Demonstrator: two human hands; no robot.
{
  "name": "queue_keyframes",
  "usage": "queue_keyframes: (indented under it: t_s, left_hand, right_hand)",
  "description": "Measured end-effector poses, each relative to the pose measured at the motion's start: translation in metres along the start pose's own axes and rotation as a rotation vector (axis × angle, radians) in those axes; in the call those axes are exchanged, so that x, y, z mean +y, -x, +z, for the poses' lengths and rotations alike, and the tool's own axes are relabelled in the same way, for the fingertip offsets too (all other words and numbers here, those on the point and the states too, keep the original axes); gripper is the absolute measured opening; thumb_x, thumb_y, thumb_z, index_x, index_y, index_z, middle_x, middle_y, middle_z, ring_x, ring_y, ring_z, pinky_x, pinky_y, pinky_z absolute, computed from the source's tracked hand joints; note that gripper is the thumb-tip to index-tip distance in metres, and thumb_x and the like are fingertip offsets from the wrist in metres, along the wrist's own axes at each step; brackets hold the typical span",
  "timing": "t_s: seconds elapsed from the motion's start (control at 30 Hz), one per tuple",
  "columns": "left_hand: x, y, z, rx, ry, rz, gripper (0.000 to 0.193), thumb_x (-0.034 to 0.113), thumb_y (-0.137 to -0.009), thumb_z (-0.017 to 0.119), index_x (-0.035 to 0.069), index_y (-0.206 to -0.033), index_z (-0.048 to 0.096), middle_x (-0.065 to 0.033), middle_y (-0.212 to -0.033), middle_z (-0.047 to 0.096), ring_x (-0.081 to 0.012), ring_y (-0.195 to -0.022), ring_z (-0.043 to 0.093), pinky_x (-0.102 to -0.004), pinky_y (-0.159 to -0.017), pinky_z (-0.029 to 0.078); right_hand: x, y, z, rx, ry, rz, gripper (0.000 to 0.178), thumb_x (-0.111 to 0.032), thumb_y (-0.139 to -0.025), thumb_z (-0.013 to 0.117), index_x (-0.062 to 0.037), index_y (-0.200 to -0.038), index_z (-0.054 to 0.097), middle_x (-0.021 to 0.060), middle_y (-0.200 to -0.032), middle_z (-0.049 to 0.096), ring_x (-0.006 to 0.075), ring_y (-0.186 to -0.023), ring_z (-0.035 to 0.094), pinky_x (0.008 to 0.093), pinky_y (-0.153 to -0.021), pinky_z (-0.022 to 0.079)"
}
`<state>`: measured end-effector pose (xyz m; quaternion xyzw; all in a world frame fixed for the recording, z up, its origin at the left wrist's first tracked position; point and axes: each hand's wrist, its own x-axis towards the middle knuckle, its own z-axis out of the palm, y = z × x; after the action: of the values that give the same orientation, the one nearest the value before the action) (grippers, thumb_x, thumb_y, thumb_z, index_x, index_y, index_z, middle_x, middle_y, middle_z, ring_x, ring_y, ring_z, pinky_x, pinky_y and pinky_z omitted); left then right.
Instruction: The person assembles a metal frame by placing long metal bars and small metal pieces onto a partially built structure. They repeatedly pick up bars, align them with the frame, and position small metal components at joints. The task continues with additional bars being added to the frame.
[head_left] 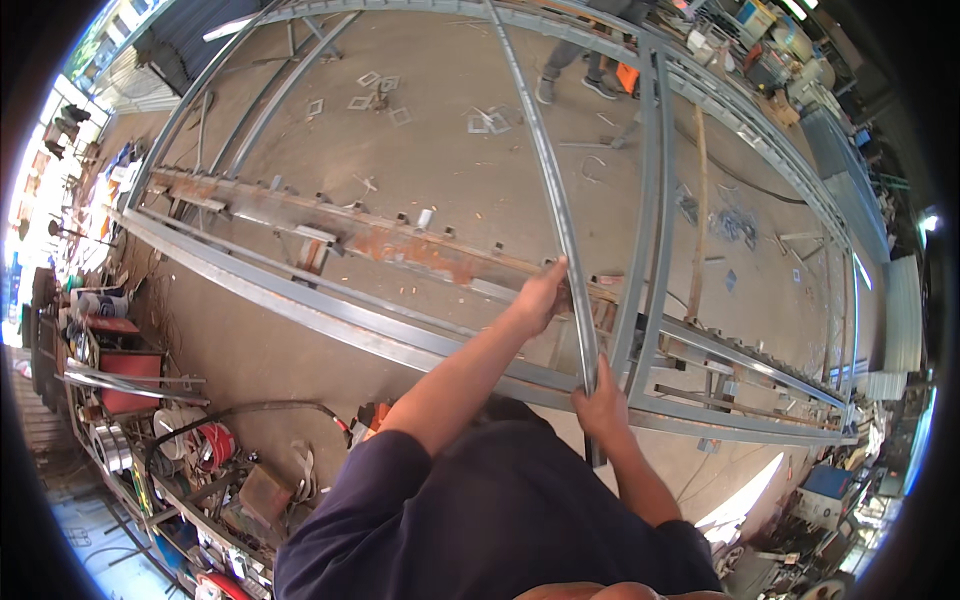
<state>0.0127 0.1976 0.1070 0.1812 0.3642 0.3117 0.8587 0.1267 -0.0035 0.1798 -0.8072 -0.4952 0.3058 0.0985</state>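
My left hand (543,297) grips the bar (552,175) — right hand (603,410) too, nearer its close end. It slants away ahead.

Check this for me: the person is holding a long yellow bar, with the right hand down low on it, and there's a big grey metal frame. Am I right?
Almost! The long bar isn't yellow; the head view shows it's silvery grey. The person's right hand is low on it, and there's a big grey metal frame.
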Motion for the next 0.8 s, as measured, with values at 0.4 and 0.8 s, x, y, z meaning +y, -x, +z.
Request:
queue_keyframes:
  t_s: [0.4, 0.8]
  left_hand:
    - [0.010, -0.054, 0.025, 0.132, 0.411, 0.015, 0.034, 0.038, -0.099, 0.069, 0.008, -0.092, 0.054, -0.0082, -0.082, 0.057, -0.0241, -0.070, 0.058, -0.0384, -0.071, 0.054]
    - [0.083, 0.016, -0.112, 1.003, 0.189, 0.425, 0.018, 0.005, -0.089, 0.068, 0.002, -0.102, 0.055, -0.0071, -0.078, 0.058, -0.0189, -0.062, 0.060, -0.0372, -0.052, 0.050]
  right_hand:
    - [0.182, 0.128, -0.024, -0.085, -0.183, 0.012, 0.064, -0.025, -0.077, 0.080, -0.0166, -0.136, 0.057, 0.0173, -0.091, 0.070, 0.0440, -0.086, 0.070, 0.0504, -0.070, 0.054]
    - [0.196, 0.010, 0.011, 0.065, 0.127, -0.453, 0.053, -0.034, -0.075, 0.081, -0.0181, -0.124, 0.068, 0.0096, -0.081, 0.068, 0.0361, -0.075, 0.070, 0.0504, -0.064, 0.055]
